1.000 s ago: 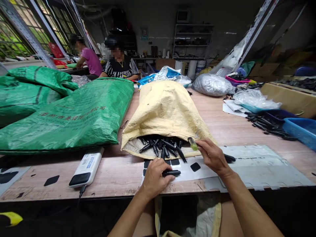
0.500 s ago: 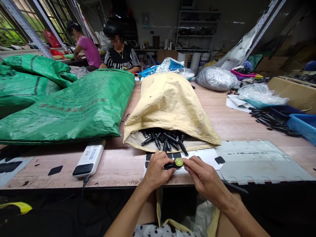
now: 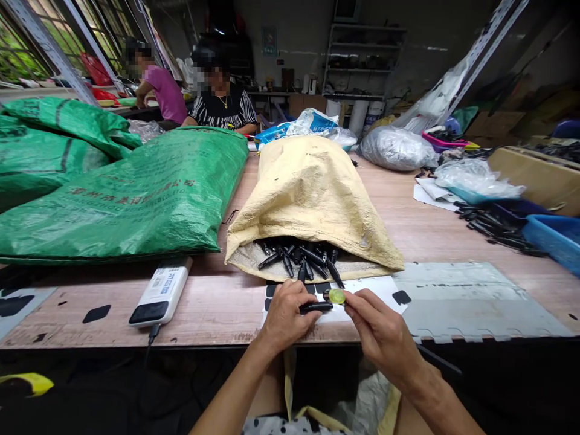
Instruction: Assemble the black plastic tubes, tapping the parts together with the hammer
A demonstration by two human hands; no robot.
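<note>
A short black tube-shaped piece [image 3: 316, 307] is pinched between the thumb and fingers of my left hand [image 3: 289, 311], its free end pointing right. In my right hand [image 3: 378, 320] the fingertips grip a small tool with a round yellow-green knob [image 3: 336, 296]; a short dark tip shows at its left. The tool is just above the black piece, and I cannot tell whether they touch. Beyond my hands, a cream woven sack [image 3: 312, 187] lies with its mouth towards me. Several black tube pieces [image 3: 312, 260] spill at its opening. A white sheet with black rounded patches [image 3: 371, 293] lies beneath my hands.
A white power bank [image 3: 161, 293] with a cable lies left, before a full green sack [image 3: 136, 199]. A grey plate [image 3: 480, 299] is at right. Farther right are black parts [image 3: 493, 229] and a blue bin [image 3: 555, 238]. Two people sit across the table.
My right hand has moved slightly right and up with the yellow-green-knobbed tool, away from the black piece, whose end now shows more. My left hand keeps its grip.
</note>
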